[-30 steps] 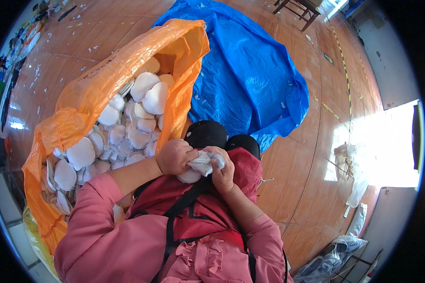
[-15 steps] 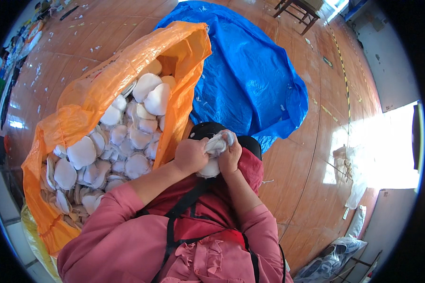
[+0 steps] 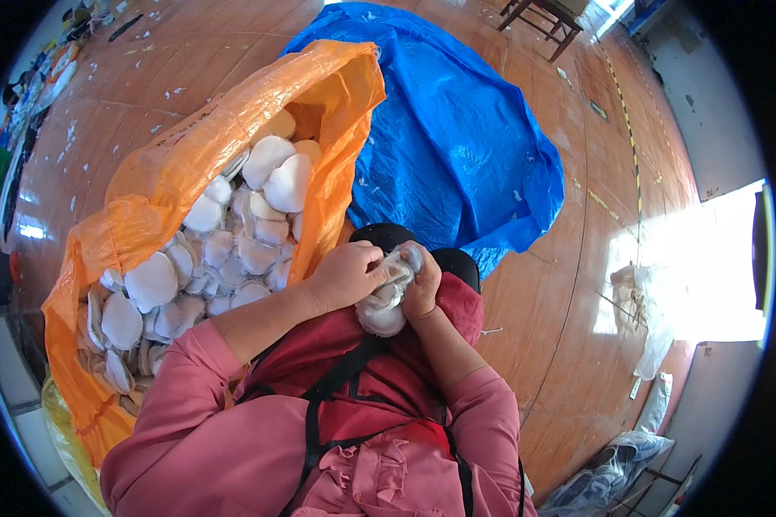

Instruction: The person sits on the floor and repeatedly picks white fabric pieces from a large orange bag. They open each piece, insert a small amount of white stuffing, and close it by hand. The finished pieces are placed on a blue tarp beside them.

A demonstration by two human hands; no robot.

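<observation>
Floor (image 3: 535,345): reddish-brown tiles, stretching beyond and to the right of my hands; black-and-yellow striped tape (image 3: 627,129) runs across it on that far right side.
Chair (image 3: 564,24): wooden, far beyond my right hand.
Blue plastic sheet (image 3: 457,129): crumpled, beyond my hands.
Orange sack (image 3: 112,228): gaping just left of my hands, heaped with round white pads (image 3: 151,280); the faint marks on its outer side are too blurred to read.
Whitish bundle (image 3: 383,316): between my hands, above my lap, its rounded end toward me.
Left hand (image 3: 349,274): fingers pinching the bundle's left side.
Right hand (image 3: 423,286): curled around its far right end.
</observation>
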